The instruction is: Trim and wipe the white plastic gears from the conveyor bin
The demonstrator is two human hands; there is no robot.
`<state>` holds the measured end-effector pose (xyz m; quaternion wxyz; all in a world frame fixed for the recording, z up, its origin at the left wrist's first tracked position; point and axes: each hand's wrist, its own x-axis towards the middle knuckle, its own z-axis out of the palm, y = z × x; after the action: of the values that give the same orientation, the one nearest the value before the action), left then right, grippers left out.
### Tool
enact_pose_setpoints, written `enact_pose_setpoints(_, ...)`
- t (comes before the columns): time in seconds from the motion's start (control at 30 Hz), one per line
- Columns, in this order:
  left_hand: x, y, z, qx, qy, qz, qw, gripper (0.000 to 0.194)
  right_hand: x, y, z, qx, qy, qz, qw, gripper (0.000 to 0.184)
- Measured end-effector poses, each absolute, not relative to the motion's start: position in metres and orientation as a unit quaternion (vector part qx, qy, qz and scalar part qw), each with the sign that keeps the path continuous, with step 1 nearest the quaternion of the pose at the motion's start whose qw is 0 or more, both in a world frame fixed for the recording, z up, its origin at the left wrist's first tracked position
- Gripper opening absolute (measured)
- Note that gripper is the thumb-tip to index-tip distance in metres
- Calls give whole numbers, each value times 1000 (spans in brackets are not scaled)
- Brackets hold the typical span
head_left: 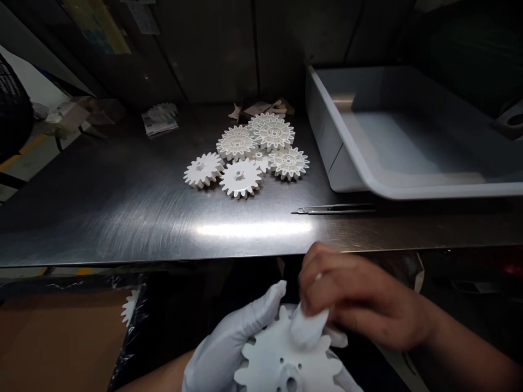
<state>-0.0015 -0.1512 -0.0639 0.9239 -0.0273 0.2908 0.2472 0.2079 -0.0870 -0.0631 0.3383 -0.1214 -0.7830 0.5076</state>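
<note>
Item: white plastic gear point(286, 362) at my 6 o'clock, clamped in my gloved left grip point(231, 340); my bare right grip point(359, 302) pinches a white cloth point(308, 326) against its upper teeth.

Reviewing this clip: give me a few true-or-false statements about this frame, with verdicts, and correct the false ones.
1. The left hand wears a white glove and holds a white plastic gear. True.
2. The right hand is gloved too. False: it is bare and pinches a white cloth against the gear.
3. Tweezers lie on the steel table near the grey tray. True.
4. The loose gears lie inside that tray. False: they lie on the table, to the tray's left.
</note>
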Motion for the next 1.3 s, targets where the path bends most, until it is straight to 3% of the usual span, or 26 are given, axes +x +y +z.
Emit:
enact_pose_setpoints(0.13,-7,-148,-59,63,266,216,938,65,230,-82,-79,-216,-760,509,342,20)
enact_pose_setpoints(0.23,-4,-148,-60,43,193,211,957,76,229,-83,-81,-227,-712,546,379,16)
enact_pose_setpoints(0.37,1,-147,-67,21,181,204,962,86,210,-79,-72,-191,-701,580,368,13)
enact_pose_setpoints(0.53,-3,-146,-60,93,274,199,936,73,196,-69,-68,-93,-732,587,333,11)
enact_pose_setpoints(0.67,-9,-144,-47,251,313,164,901,73,209,-69,-70,-143,-751,581,277,13)
enact_pose_setpoints(0.8,-5,-144,-49,162,300,157,927,73,217,-76,-65,-216,-708,589,326,12)
enact_pose_setpoints(0.97,-4,-144,-53,165,326,171,915,70,216,-78,-56,-184,-738,595,260,12)
enact_pose_setpoints(1.17,-5,-146,-58,125,287,181,932,68,218,-75,-52,-185,-744,574,287,13)
enact_pose_setpoints(1.3,-8,-146,-55,135,313,179,923,67,224,-76,-50,-181,-768,558,258,14)
